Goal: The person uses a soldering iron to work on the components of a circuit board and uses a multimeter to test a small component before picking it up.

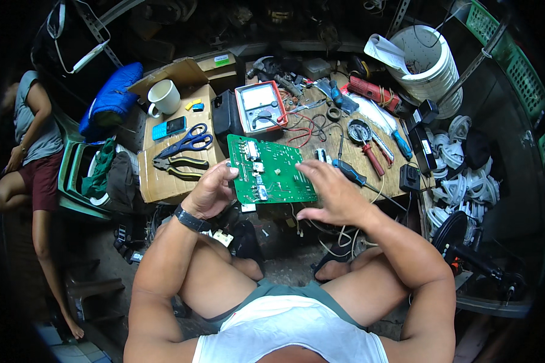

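Observation:
A green circuit board [284, 184] is held up over the near edge of the workbench, its face with several small parts and solder points turned toward me. My left hand [211, 192] pinches its left edge between thumb and fingers. At the board's right edge is my right hand [340, 192], fingers spread and thumb apart; the fingertips overlap the edge, and whether they touch it I cannot tell. Behind the board sits an analog multimeter [260, 104] in a red case with its leads. To the left lie pliers [180, 169] and blue-handled scissors [188, 143] on a cardboard box [153, 184].
A white mug [164, 98] and a blue phone [168, 128] stand on the box. Screwdrivers, a soldering iron [372, 158] and a red power tool [372, 92] crowd the bench's right side. A white bucket [433, 78] stands far right. Another person [39, 139] sits at left.

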The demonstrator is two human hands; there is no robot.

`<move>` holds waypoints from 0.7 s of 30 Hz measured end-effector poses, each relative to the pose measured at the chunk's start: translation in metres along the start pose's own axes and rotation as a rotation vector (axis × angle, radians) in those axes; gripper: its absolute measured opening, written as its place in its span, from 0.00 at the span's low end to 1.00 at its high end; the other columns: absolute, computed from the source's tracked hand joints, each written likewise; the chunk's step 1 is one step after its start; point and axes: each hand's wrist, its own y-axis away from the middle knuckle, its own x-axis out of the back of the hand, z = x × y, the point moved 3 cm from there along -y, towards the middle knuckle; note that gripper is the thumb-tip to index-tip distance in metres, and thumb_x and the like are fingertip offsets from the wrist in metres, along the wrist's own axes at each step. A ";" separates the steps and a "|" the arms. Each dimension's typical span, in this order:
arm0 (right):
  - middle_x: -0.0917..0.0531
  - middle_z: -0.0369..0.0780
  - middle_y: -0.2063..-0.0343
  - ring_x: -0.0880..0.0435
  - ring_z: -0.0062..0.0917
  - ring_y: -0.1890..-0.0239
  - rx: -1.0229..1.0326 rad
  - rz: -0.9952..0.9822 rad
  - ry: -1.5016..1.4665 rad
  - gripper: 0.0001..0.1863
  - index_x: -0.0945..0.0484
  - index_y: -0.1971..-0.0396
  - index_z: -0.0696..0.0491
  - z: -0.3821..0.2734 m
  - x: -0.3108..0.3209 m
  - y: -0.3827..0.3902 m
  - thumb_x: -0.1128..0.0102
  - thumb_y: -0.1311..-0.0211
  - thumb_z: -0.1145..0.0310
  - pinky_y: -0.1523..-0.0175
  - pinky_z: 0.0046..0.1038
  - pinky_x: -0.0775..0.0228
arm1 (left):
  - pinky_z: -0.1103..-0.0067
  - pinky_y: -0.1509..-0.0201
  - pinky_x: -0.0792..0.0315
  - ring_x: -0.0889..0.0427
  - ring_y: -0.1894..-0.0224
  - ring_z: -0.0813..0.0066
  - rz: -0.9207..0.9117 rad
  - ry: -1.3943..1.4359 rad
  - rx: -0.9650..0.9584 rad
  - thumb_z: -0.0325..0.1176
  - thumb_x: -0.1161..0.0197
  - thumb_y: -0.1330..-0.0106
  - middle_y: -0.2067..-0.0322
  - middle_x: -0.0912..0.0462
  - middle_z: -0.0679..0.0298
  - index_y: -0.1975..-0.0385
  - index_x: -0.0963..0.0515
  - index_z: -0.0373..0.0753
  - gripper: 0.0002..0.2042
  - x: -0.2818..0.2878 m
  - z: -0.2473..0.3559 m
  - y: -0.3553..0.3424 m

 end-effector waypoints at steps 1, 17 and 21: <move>0.27 0.51 0.36 0.24 0.50 0.38 0.001 0.014 0.055 0.50 0.34 0.29 0.54 -0.009 -0.004 -0.002 0.18 0.50 0.53 0.34 0.47 0.30 | 0.63 0.33 0.23 0.15 0.42 0.65 0.000 0.020 0.000 0.42 0.39 0.31 0.42 0.16 0.55 0.33 0.29 0.33 0.29 0.000 0.000 0.000; 0.15 0.43 0.65 0.15 0.30 0.63 -0.288 0.191 -0.389 0.11 0.16 0.53 0.62 -0.003 -0.020 -0.002 0.35 0.28 0.71 0.56 0.29 0.24 | 0.78 0.64 0.28 0.21 0.68 0.74 -0.050 0.079 -0.004 0.54 0.45 0.22 0.64 0.18 0.66 0.50 0.22 0.42 0.20 0.001 0.006 0.004; 0.18 0.31 0.66 0.23 0.16 0.61 -0.531 0.086 -0.698 0.13 0.16 0.50 0.59 0.026 -0.032 0.022 0.40 0.22 0.65 0.53 0.23 0.28 | 0.77 0.63 0.26 0.20 0.66 0.75 -0.044 0.046 0.085 0.42 0.44 0.22 0.62 0.18 0.66 0.48 0.25 0.44 0.12 -0.002 -0.006 -0.003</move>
